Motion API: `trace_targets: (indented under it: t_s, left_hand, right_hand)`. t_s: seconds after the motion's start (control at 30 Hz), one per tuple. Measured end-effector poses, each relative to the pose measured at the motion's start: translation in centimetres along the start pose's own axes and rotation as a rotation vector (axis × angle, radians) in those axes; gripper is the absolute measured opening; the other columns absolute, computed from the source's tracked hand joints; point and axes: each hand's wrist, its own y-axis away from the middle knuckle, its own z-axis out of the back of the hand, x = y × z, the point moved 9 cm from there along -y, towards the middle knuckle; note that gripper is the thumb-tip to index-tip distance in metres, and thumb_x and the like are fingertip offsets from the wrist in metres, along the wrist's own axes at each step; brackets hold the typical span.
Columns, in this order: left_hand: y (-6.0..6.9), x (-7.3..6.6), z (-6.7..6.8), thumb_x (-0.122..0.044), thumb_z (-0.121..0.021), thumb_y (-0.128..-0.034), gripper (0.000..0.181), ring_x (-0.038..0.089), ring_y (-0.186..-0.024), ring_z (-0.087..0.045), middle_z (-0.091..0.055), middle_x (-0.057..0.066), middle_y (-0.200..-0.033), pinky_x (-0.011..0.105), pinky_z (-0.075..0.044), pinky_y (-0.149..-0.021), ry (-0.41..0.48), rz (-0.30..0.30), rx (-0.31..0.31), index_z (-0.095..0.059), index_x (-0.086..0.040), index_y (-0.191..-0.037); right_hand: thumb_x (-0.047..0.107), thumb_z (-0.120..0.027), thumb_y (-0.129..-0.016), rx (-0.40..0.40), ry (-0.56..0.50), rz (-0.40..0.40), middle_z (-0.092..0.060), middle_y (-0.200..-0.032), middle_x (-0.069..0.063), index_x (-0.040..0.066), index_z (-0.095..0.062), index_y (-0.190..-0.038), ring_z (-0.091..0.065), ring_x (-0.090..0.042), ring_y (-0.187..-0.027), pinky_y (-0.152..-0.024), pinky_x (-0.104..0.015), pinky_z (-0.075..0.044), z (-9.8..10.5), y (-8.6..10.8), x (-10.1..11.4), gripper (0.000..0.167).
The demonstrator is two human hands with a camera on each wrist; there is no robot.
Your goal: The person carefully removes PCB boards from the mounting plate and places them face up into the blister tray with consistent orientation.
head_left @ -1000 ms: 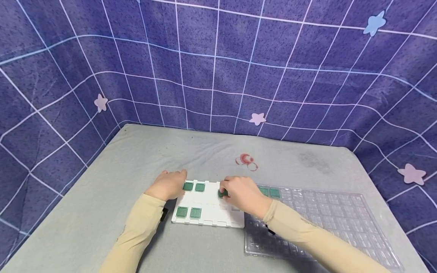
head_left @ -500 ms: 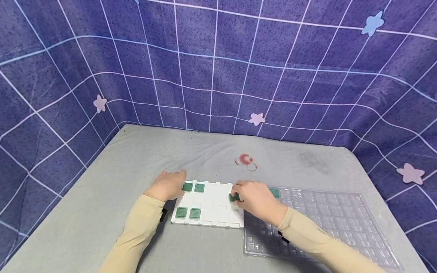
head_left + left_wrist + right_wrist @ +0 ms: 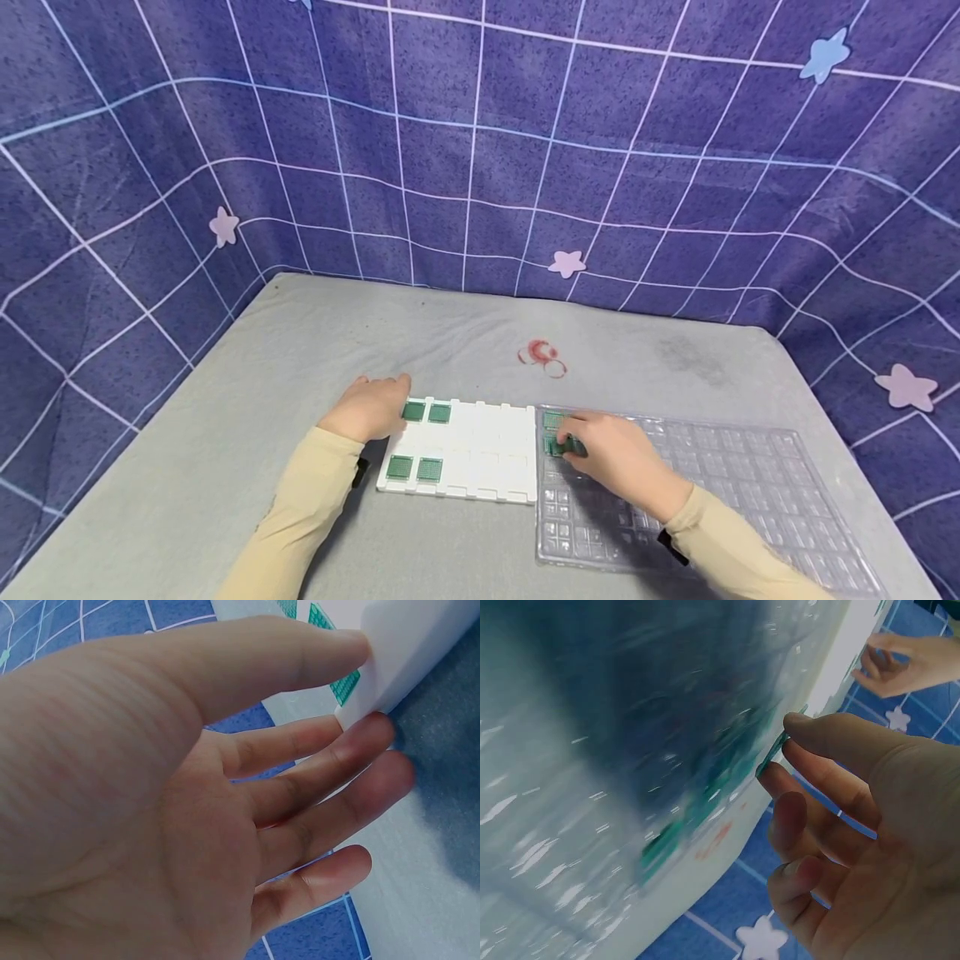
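I find the right hand (image 3: 618, 457) pinching a green board (image 3: 773, 754) between thumb and fingertips, likely for control, the clear tray (image 3: 720, 467) beneath them; the left hand (image 3: 367, 408), fingers loosely parted, touches the white tray (image 3: 491, 454), presumably steadying it.

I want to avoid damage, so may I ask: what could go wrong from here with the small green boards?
The held board might slip: the right grip seems to pinch only its edges. That grip might bump the corner board close by in the clear tray. The left grip touches the white tray; a push might shift it.
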Motion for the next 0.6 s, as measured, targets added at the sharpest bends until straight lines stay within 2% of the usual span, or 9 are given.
trace_targets:
  t_s: [0.37,0.6]
  left_hand:
    - [0.0,-0.1,0.2,-0.013,-0.070,-0.0897,0.066,0.043,-0.129,-0.059,-0.063,0.026,-0.136,0.059,-0.033,-0.117,-0.009,0.000,0.000,-0.043,0.010,-0.145]
    - [0.0,-0.2,0.1,-0.013,-0.071,-0.0895,0.063,0.042,-0.128,-0.060,-0.064,0.025,-0.134,0.059,-0.034,-0.117,-0.010,0.005,0.005,-0.046,0.008,-0.143]
  right_hand:
    - [0.016,-0.091,-0.070,0.017,0.003,-0.106,-0.070,-0.091,0.011,0.025,-0.072,-0.088,-0.069,-0.011,-0.072,-0.055,-0.026,-0.051,0.0,3.1,-3.2,0.028]
    - [0.016,-0.090,-0.071,0.021,0.008,-0.134,-0.072,-0.095,0.011,0.026,-0.070,-0.088,-0.071,-0.013,-0.074,-0.055,-0.029,-0.053,0.3,4.2,-4.4,0.028]
